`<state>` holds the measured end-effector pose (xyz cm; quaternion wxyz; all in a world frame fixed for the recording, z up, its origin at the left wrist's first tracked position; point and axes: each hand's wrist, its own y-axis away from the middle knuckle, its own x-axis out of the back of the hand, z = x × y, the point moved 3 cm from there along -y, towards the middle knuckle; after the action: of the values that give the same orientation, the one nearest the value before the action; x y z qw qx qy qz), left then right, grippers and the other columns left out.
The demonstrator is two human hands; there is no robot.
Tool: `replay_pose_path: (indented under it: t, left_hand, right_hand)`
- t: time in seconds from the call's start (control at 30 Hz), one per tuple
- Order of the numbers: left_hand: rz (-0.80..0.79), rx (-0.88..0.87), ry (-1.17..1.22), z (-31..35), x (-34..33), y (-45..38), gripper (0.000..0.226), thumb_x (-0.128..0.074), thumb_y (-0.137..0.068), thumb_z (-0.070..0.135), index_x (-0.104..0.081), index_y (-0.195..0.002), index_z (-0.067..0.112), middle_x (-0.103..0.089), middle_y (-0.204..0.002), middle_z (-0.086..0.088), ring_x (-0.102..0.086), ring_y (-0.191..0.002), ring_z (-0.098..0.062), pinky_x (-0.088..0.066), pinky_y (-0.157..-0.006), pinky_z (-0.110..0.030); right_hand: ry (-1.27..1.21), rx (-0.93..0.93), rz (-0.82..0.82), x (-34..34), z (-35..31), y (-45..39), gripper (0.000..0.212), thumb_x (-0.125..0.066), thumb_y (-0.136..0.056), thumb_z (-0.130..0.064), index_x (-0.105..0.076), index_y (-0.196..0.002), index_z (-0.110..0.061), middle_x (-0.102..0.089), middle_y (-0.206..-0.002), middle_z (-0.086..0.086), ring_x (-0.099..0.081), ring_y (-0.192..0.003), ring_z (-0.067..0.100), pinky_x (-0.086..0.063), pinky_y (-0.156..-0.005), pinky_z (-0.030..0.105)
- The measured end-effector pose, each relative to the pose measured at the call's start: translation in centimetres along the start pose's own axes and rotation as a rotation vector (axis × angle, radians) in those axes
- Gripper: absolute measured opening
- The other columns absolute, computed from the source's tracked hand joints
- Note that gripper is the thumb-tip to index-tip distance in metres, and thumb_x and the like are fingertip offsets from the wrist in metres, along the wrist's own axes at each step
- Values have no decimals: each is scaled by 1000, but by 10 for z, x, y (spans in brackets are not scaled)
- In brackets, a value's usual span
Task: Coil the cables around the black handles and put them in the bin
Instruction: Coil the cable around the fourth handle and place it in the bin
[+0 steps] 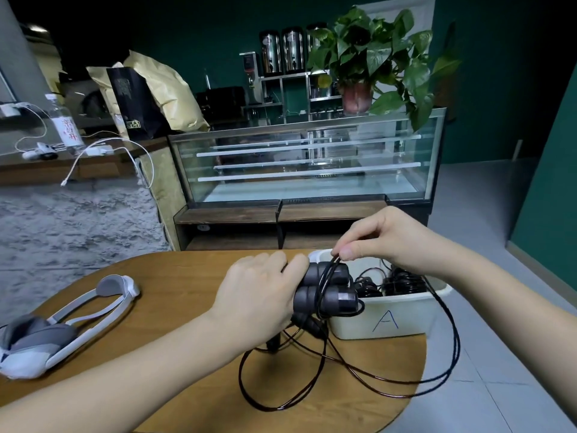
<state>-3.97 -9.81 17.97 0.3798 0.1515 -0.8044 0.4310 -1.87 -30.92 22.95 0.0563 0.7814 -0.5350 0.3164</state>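
head view: nearest the camera, the two forearms reach in over the wooden table (175,364). the left hand (259,295) is clenched around the paired black handles (324,292), holding them side by side just in front of the white bin (406,320) marked "a". the right hand (384,242) pinches the black cable (406,381) between thumb and fingertips just above the handles, with a few turns already laid on.

most of the cable lies loose in wide loops on the table, and one loop hangs past the table edge (right side). risks, as judged:
- slack loops may cross and knot if pulled fast.
- the hanging loop may snag the bin corner or table edge and drag the bin.
- a loose pinch would let the laid turns slip off the handle ends.

coiled cables already lie inside the bin. a white headset (62,323) lies well apart, to the left.
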Motion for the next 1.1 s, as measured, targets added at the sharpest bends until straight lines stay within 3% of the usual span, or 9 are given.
replay_pose_path:
  t: [0.1, 0.23, 0.37, 0.5, 0.63, 0.77, 0.9, 1.03, 1.1]
  left_hand:
    - [37, 4, 29, 0, 7, -1, 53, -84, -53, 23, -62, -100, 15, -55, -71, -1, -57, -58, -26, -44, -48, -32]
    - [71, -10, 90, 5, 16, -2, 77, -84, -62, 25, -50, -131, 22, -54, -73, -1, -57, -59, -27, -47, -49, -34]
    - [38, 38, 65, 1, 26, -9, 103, -84, -66, 24, -31, -154, 36, -51, -73, -2, -51, -58, -24, -38, -49, -30]
    - [31, 97, 7, -5, 31, -21, 102, -77, -63, 16, -37, -155, 35, -52, -73, -3, -51, -57, -24, -29, -51, -28]
    - [-23, 202, -88, -11, 29, -32, 107, -77, -62, 16, -31, -157, 36, -47, -67, -5, -51, -52, -29, -24, -50, -29]
    - [-24, 221, -161, -14, 21, -40, 103, -73, -67, 19, -28, -158, 37, -38, -68, -4, -46, -51, -27, -23, -50, -29]
    - [-42, 181, -249, -14, 12, -43, 96, -61, -81, 21, -11, -160, 40, -34, -73, -5, -32, -59, -25, -24, -52, -32]
    - [-132, 66, -222, -7, 0, -37, 91, -49, -97, 22, 17, -157, 40, -37, -84, -6, -37, -70, -26, -29, -59, -35]
    - [-140, 9, -197, -3, 0, -34, 89, -47, -97, 20, 16, -158, 37, -39, -81, -6, -39, -68, -25, -29, -58, -36]
  right_hand:
    - [-174, 30, 95, -7, 13, 3, 8, -74, -82, -24, -82, -82, -22, -71, -69, 0, -52, -67, 14, -43, -66, 21]
    - [-354, 30, 212, -26, 22, 6, 13, -70, -84, -25, -81, -84, -17, -69, -88, 28, -55, -79, 27, -46, -77, 40]
    - [-416, -16, 256, -44, 27, 13, 18, -62, -95, -13, -79, -89, -17, -76, -86, 10, -67, -80, 17, -53, -75, 36]
    - [-268, -92, 197, -72, 20, 22, 40, -50, -91, -12, -59, -55, -27, -55, -50, -6, -45, -49, 6, -38, -54, 28]
    - [-123, -162, 117, -90, 5, 29, 34, -42, -103, -23, -58, -73, -26, -55, -53, -6, -44, -45, 5, -36, -53, 24]
    - [143, -102, 182, -83, -20, 37, 32, -46, -101, -35, -48, -71, -25, -48, -55, -5, -44, -53, 7, -33, -53, 22]
    - [388, -81, 202, -70, -35, 45, 32, -43, -101, -35, -58, -80, -17, -49, -58, -1, -49, -61, 13, -37, -57, 24]
    - [585, -6, 200, -57, -52, 48, 31, -44, -99, -44, -60, -81, -25, -56, -65, -6, -56, -71, 17, -47, -63, 35]
    - [631, 54, 210, -48, -58, 44, 27, -45, -99, -48, -64, -87, -32, -58, -65, -9, -57, -70, 14, -48, -62, 33]
